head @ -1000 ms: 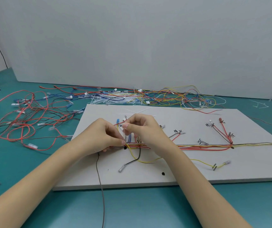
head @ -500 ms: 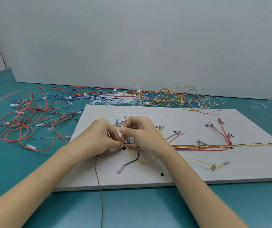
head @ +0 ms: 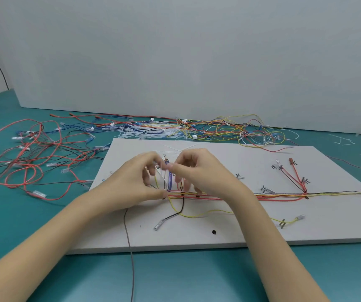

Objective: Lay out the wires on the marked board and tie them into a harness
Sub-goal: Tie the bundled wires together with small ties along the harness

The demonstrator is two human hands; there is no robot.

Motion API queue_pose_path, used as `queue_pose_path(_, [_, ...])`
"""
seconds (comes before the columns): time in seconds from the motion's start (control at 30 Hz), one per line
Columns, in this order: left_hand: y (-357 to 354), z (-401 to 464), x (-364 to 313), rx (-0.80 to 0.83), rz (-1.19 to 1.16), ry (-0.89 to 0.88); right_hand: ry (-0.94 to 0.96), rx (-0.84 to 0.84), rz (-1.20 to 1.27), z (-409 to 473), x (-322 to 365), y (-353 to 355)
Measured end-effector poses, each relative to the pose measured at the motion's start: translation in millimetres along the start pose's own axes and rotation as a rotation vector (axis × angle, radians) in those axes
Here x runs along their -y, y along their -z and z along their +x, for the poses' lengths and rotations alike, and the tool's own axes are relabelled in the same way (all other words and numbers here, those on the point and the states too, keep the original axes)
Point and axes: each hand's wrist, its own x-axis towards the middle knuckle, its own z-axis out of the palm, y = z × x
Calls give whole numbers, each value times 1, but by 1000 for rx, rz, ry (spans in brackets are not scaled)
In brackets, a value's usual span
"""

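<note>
Fingers [head: 153, 164] of both hands pinch blurred cable tie [head: 161, 177] over wire bundle [head: 240, 196]; fingertips motion-smeared.

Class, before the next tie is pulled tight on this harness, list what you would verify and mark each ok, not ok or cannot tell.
1. White board lies flat on the table: ok.
2. Main wire bundle lies along the board: ok.
3. Left hand steadies the bundle's end: ok.
4. Right hand grip on the translucent tie strip: cannot tell, blurred.
5. Tie looped round every wire: cannot tell, hidden by fingers.
6. Spare cable ties lie behind the board: ok.
</note>
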Motion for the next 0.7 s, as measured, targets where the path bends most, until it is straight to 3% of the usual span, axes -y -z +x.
queue_pose_path(0.13, [-8, -3, -7, -6, 63, -180, -122, 296, -202, -9, -3, 16])
queue_pose_path(0.23, [-10, -6, -7, 23, 174, -214, -155, 446, -274, -13, 0, 18])
queue_pose_path(0.37, [-10, -6, -9, 151, 225, -149, -170, 499, -307, -12, 0, 11])
queue_pose_path(0.7, [-7, -6, -8, 232, 160, -112, -107, 608, -303, -11, -4, -1])
